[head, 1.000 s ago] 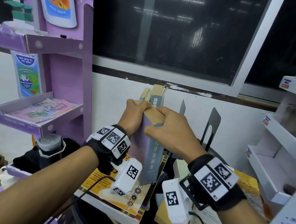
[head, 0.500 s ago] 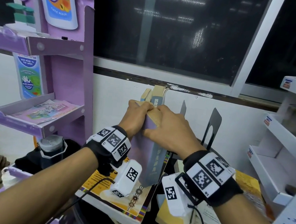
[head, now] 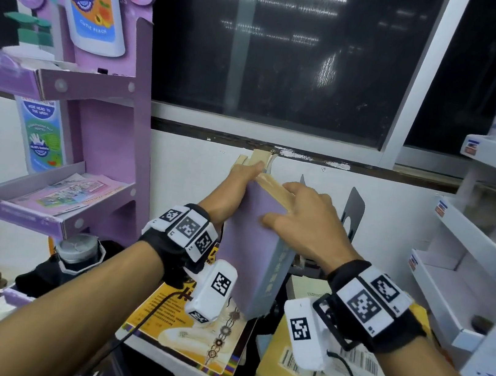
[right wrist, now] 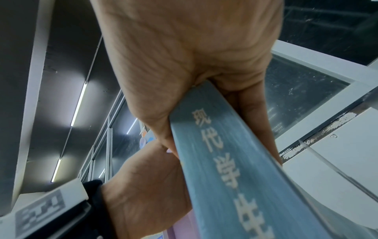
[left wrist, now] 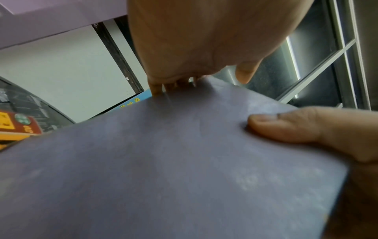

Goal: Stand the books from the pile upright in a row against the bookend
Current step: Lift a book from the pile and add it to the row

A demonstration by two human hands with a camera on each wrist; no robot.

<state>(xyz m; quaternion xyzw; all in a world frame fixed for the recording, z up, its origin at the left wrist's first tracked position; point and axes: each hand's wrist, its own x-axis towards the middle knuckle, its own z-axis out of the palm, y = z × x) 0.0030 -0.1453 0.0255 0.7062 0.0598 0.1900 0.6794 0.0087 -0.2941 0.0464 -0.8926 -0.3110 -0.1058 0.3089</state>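
Observation:
A thick lavender book (head: 251, 252) with a blue-grey spine (right wrist: 220, 161) stands tilted above the pile, held by both hands. My left hand (head: 251, 170) grips its far top corner; its fingers curl over the edge (left wrist: 163, 87). My right hand (head: 285, 206) clamps the top near the spine, thumb (left wrist: 286, 126) flat on the cover. Just behind, a few books (head: 259, 159) stand upright. Beyond my right hand, a black bookend (head: 354, 210) rises. A yellow book (head: 186, 333) lies flat below.
More flat books (head: 292, 358) lie under my right wrist. A purple display rack (head: 105, 166) stands close on the left, white shelves (head: 468, 253) on the right. The white wall and dark window (head: 277, 47) are right behind the row. A dark bottle (head: 79, 251) sits low left.
The lavender book has tipped, showing more of its cover and top page edge. My right hand slid back along the top toward the spine; the left hand stays at the far corner.

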